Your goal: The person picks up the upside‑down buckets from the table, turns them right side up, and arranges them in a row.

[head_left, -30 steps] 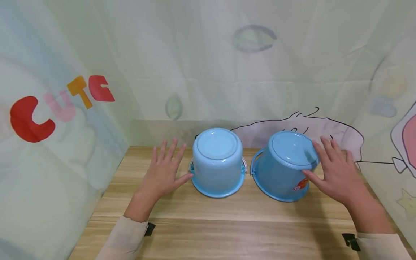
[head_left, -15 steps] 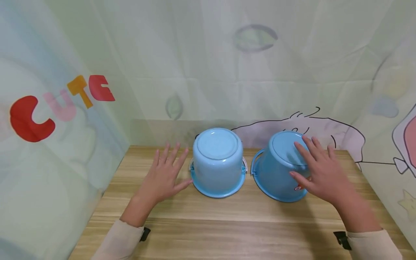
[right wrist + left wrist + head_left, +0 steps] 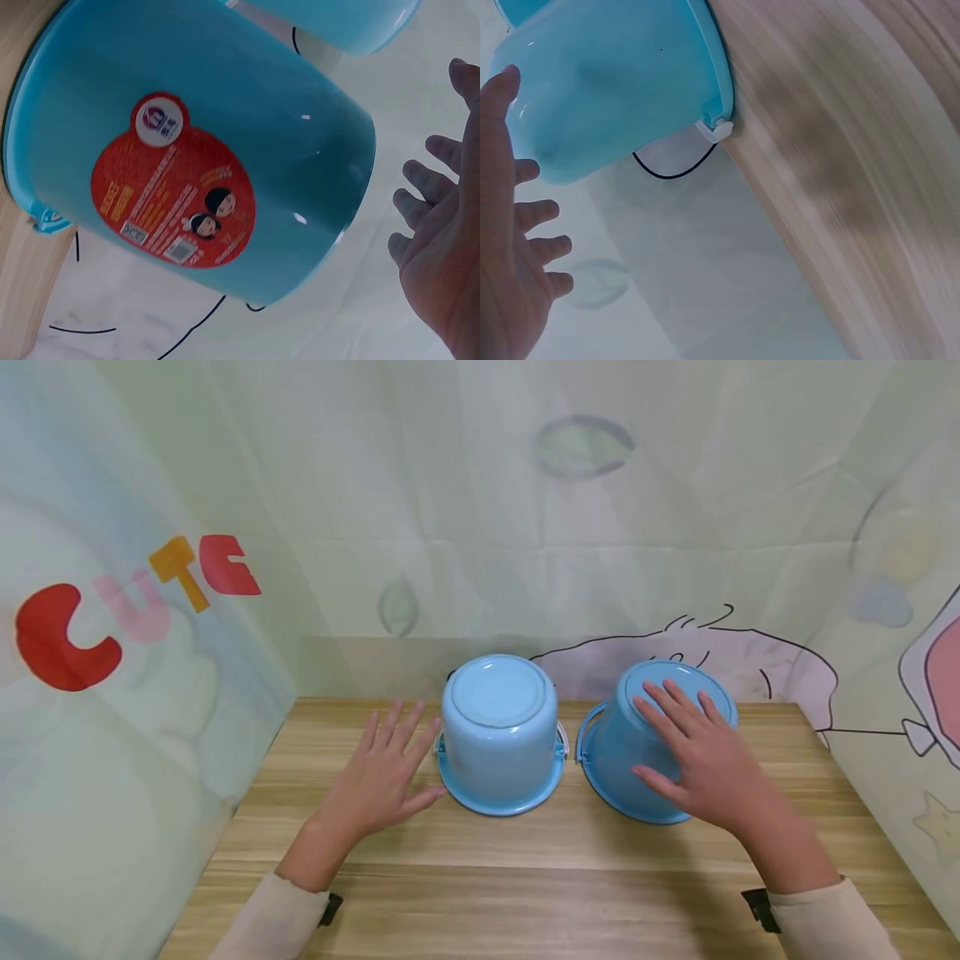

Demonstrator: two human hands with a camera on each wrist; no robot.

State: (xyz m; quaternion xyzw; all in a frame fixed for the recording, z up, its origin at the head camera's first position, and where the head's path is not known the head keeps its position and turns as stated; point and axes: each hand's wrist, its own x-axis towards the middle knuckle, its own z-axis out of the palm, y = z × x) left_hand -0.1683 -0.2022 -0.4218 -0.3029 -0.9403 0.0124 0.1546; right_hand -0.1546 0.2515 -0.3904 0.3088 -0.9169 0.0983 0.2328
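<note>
Two light blue buckets stand upside down side by side, the left bucket and the right bucket. My left hand is spread just left of the left bucket, holding nothing; in the left wrist view a gap shows between most fingers and the bucket wall. Over the right bucket hovers my right hand, fingers spread and apart from it in the right wrist view. A red sticker marks that bucket's side, hidden behind the hand in the head view. A handle hangs at its left rim.
Both buckets stand on a wooden table. A printed cloth backdrop rises right behind and on both sides, with the coloured letters CUTE on the left.
My right hand has moved left, from the right edge of the right bucket to in front of and over it. The left hand has shifted slightly down. Both buckets stay put.
</note>
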